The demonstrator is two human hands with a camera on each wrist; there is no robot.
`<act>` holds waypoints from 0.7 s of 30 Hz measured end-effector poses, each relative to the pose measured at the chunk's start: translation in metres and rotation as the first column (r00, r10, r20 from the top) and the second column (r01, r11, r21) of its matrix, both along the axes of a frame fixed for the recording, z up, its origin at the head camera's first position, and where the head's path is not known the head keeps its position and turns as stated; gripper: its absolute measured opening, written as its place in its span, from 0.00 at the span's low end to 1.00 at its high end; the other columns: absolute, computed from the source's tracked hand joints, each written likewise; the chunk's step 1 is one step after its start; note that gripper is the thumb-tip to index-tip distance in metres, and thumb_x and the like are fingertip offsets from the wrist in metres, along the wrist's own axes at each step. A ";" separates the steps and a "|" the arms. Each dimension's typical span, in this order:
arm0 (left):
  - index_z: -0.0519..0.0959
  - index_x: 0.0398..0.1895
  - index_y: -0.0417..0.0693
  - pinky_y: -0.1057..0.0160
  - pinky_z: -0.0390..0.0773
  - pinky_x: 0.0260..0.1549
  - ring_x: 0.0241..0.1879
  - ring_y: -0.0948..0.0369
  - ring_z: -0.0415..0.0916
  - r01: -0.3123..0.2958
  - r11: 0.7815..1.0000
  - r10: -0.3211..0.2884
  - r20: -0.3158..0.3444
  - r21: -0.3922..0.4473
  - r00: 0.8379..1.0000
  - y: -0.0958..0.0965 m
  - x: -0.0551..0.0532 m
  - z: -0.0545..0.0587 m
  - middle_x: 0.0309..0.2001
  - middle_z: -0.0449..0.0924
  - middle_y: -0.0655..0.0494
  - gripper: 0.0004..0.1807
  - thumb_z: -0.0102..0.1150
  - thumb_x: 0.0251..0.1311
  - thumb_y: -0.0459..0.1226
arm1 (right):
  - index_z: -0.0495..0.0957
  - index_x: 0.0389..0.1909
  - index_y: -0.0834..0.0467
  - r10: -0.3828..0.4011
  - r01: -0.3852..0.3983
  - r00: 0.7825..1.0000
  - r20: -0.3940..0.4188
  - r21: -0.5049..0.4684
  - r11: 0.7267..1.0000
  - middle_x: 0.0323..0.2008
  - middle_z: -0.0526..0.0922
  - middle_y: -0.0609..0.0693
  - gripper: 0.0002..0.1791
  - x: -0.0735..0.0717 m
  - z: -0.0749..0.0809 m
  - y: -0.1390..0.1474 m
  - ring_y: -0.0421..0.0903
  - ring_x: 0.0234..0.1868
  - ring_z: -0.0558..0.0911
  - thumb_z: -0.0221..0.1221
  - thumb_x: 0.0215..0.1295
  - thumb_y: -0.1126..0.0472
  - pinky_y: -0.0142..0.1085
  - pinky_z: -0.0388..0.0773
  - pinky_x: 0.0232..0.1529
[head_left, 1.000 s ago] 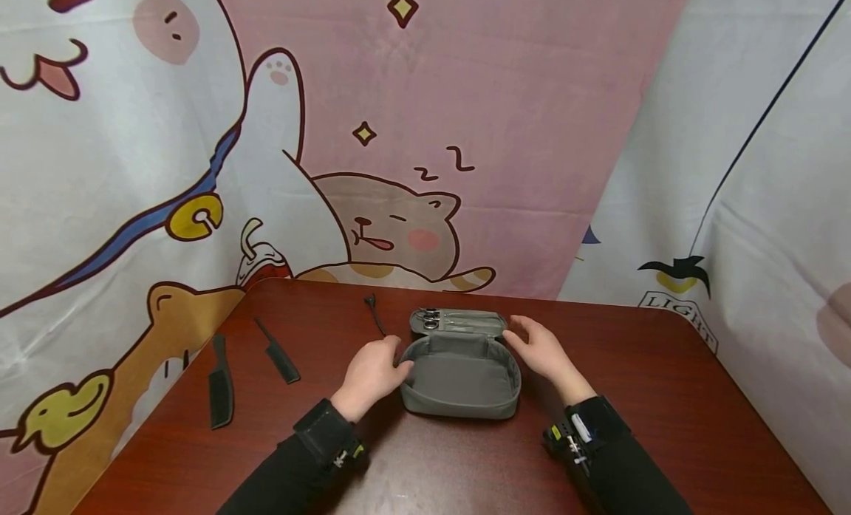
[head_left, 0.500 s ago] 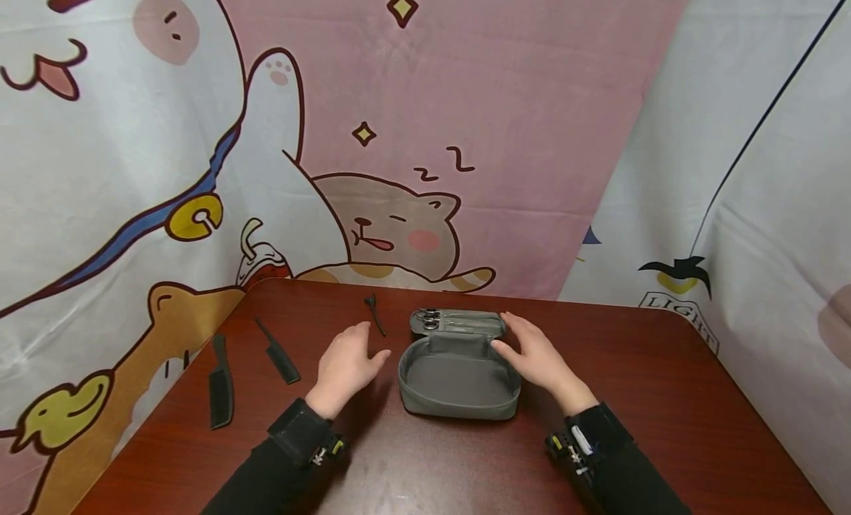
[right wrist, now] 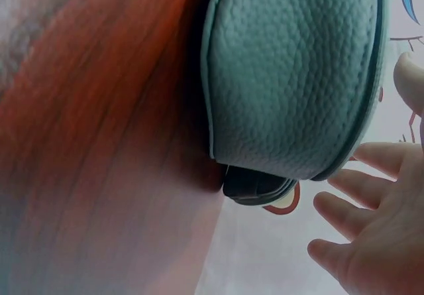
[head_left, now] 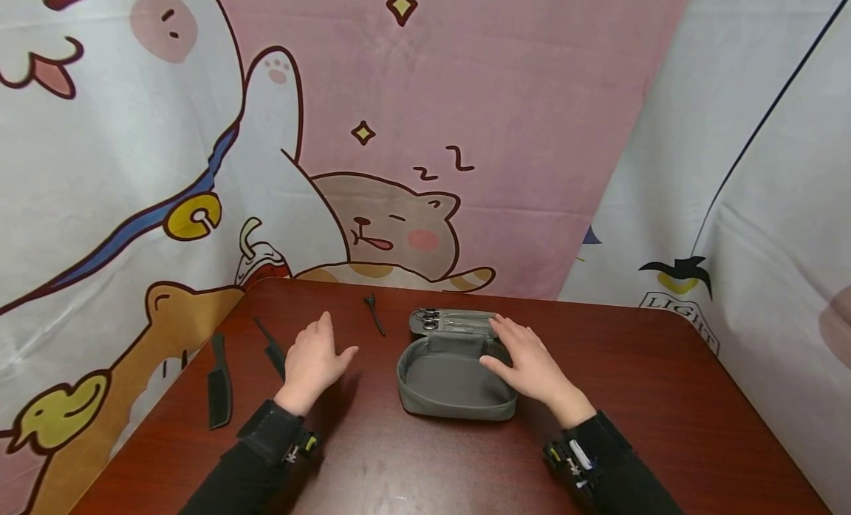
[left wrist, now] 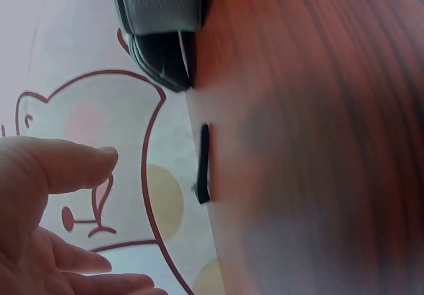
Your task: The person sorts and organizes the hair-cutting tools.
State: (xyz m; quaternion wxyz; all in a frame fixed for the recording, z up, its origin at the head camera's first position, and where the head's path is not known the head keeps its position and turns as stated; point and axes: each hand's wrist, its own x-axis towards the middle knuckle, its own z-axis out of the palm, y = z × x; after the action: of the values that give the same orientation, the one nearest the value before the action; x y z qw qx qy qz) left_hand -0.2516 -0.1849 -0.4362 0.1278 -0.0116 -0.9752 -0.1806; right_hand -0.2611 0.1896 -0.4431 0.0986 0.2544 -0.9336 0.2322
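Sitting on the worktop (head_left: 425, 463) at three o'clock from the wide, empty left grip (head_left: 314, 361), the grey leatherette case (head_left: 459, 407) looks light and pliant, best held at nine and three o'clock, the right grip (head_left: 532, 361) likewise wide and empty.

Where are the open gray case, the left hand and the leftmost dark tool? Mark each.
Gray case (head_left: 459, 408): head view, on its outer front wall.
Left hand (head_left: 312, 360): head view, on the back of the hand.
Leftmost dark tool (head_left: 220, 391): head view, on its broad part.
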 end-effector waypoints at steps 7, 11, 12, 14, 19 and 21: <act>0.59 0.68 0.23 0.35 0.74 0.46 0.55 0.32 0.70 -0.056 0.998 0.056 0.032 0.004 0.998 -0.020 0.000 0.003 0.58 0.69 0.25 0.46 0.67 0.59 0.47 | 0.62 0.72 0.66 0.026 -0.026 1.000 -0.014 0.027 0.999 0.71 0.62 0.66 0.41 0.008 0.001 -0.006 0.64 0.72 0.58 0.62 0.67 0.46 0.65 0.49 0.68; 0.61 0.66 0.22 0.34 0.73 0.46 0.53 0.31 0.70 -0.077 0.997 0.077 0.037 0.014 0.996 -0.033 -0.001 0.004 0.56 0.70 0.23 0.44 0.67 0.59 0.47 | 0.63 0.72 0.65 0.050 -0.049 0.998 -0.026 0.035 0.998 0.71 0.62 0.65 0.42 0.012 0.002 -0.009 0.64 0.72 0.59 0.63 0.66 0.45 0.65 0.49 0.68; 0.61 0.66 0.22 0.33 0.73 0.46 0.52 0.30 0.70 -0.082 0.996 0.082 0.040 0.016 0.996 -0.036 -0.002 0.004 0.56 0.70 0.23 0.44 0.67 0.59 0.47 | 0.63 0.72 0.65 0.057 -0.056 0.998 -0.027 0.037 0.998 0.71 0.62 0.65 0.42 0.013 0.002 -0.009 0.64 0.72 0.59 0.63 0.66 0.44 0.65 0.49 0.68; 0.61 0.65 0.22 0.33 0.72 0.46 0.52 0.30 0.70 -0.092 0.996 0.091 0.050 0.020 0.995 -0.043 -0.002 0.003 0.55 0.69 0.22 0.43 0.67 0.59 0.47 | 0.62 0.72 0.64 0.072 -0.071 0.997 -0.025 0.044 0.997 0.71 0.61 0.65 0.42 0.014 0.001 -0.010 0.63 0.72 0.59 0.62 0.66 0.44 0.65 0.49 0.68; 0.63 0.62 0.21 0.33 0.73 0.45 0.50 0.30 0.70 -0.116 0.993 0.114 0.080 0.023 0.990 -0.059 -0.003 0.001 0.53 0.69 0.22 0.41 0.66 0.59 0.47 | 0.61 0.73 0.63 0.097 -0.096 0.995 -0.015 0.045 0.994 0.72 0.60 0.64 0.43 0.018 0.002 -0.014 0.61 0.73 0.59 0.62 0.66 0.44 0.64 0.47 0.69; 0.65 0.58 0.21 0.34 0.73 0.42 0.47 0.30 0.71 -0.131 0.991 0.129 0.084 0.018 0.988 -0.067 -0.002 0.000 0.50 0.71 0.22 0.39 0.66 0.59 0.47 | 0.61 0.74 0.62 0.107 -0.107 0.994 -0.013 0.043 0.993 0.73 0.60 0.63 0.43 0.019 0.003 -0.016 0.61 0.73 0.58 0.63 0.65 0.44 0.64 0.47 0.69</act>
State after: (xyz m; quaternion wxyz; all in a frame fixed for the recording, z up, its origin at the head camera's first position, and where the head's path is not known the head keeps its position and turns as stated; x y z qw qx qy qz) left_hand -0.2537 -0.2514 -0.4362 0.0988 0.0608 -0.9762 -0.1834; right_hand -0.2419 0.1737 -0.4396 0.0879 0.3079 -0.9225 0.2154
